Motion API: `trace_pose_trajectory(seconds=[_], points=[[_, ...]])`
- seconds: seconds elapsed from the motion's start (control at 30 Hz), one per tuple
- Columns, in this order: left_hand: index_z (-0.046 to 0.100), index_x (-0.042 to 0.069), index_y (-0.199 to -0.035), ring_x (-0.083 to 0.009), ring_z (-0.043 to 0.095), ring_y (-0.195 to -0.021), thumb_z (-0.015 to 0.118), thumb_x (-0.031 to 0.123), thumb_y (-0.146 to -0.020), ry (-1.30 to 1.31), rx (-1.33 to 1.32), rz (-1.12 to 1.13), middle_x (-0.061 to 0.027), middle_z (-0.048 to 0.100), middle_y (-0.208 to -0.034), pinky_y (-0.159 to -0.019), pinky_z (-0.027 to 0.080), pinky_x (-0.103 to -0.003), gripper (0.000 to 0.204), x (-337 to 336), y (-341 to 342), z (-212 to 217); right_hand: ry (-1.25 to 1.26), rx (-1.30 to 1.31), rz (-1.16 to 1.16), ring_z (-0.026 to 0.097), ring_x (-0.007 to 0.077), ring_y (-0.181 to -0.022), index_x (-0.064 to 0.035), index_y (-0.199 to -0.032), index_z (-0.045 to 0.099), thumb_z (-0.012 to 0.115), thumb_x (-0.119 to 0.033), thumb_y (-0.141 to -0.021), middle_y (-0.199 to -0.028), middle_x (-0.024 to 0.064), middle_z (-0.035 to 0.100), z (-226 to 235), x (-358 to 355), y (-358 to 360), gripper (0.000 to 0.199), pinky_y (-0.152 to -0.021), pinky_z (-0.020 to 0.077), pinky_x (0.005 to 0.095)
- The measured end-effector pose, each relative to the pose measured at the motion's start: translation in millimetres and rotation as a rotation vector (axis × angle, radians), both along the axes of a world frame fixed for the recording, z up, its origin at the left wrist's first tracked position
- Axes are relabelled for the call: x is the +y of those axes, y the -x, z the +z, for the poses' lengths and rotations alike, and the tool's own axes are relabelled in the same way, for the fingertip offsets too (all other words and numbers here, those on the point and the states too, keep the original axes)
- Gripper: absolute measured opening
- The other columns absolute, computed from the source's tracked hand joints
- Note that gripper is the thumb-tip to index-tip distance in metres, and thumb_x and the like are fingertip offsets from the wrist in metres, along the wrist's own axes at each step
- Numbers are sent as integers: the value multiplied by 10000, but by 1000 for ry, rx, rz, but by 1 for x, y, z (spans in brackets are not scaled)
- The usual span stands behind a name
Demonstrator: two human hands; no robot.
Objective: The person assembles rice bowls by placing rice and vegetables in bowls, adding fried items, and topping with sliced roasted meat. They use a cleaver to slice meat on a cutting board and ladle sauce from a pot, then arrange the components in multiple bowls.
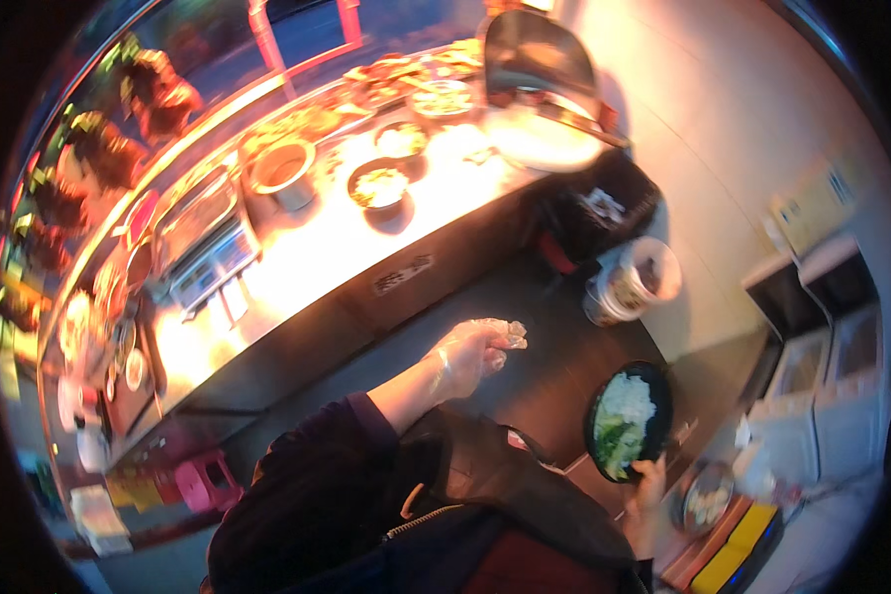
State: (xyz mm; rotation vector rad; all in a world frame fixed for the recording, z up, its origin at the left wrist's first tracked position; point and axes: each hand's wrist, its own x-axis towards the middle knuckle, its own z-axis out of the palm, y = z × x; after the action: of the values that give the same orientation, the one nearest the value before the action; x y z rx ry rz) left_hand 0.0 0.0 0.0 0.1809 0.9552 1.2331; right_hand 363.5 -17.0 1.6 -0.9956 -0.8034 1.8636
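Note:
My right hand (645,487) grips the lower rim of a round black bowl (593,424). Inside it lie white rice (628,398) and leafy greens (616,444). My left hand (473,354) wears a thin clear plastic glove and is held out in front of my body, over the dark floor. Its fingers are curled closed. Something pale and shiny shows at the fingertips, perhaps only bunched glove; whether they hold anything is unclear.
A brightly lit counter (297,287) runs along the left, with a scale (208,259), a metal pot (283,168) and a bowl of food (378,186). A white bucket (632,282) stands by the wall. A bowl of pale pieces (708,498) and a yellow-topped box (738,549) sit at right.

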Motion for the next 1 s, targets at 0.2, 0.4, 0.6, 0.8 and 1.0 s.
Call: trace_pose_trajectory(seconds=[0.2,0.4,0.6,0.8,1.0], points=[[619,19,-988,-83,545,-653,604,124,-850,-94,19,336,-76,655,-893,-559,424,-189,174,-32,170,2,94,-19,23,562,256,-1016,-99,-1353,379,467,40,-688,-1179,105,522,-57,68,185,685,-781,545,364],[576,34,-906,-108,535,-585,591,88,-838,22,-119,747,-46,601,-776,-516,461,-215,89,-84,288,-25,202,-121,299,632,349,-894,-153,-1334,384,493,-12,-723,-1152,142,559,-94,144,326,637,-574,537,365],[579,33,-997,-105,555,-601,575,81,-861,-15,-108,1022,-52,621,-848,-517,485,-188,144,-155,324,-30,325,-177,378,610,412,-984,3,-1262,456,496,2,-724,-1169,191,562,-116,254,429,539,-729,566,405],[580,22,-1072,-115,617,-897,574,91,-849,132,-218,1361,-34,630,-1004,-596,459,-188,234,-200,329,-44,377,-171,162,571,389,-1076,57,-1242,452,427,3,-835,-1158,231,557,-178,359,538,411,-807,545,379],[604,35,-1055,-96,599,-900,599,170,-876,91,-138,1448,-42,631,-1039,-599,432,-180,224,-160,336,-35,439,-286,397,615,295,-1009,-64,-1293,418,525,-452,-923,-1138,167,595,-174,338,589,547,-728,550,342]])
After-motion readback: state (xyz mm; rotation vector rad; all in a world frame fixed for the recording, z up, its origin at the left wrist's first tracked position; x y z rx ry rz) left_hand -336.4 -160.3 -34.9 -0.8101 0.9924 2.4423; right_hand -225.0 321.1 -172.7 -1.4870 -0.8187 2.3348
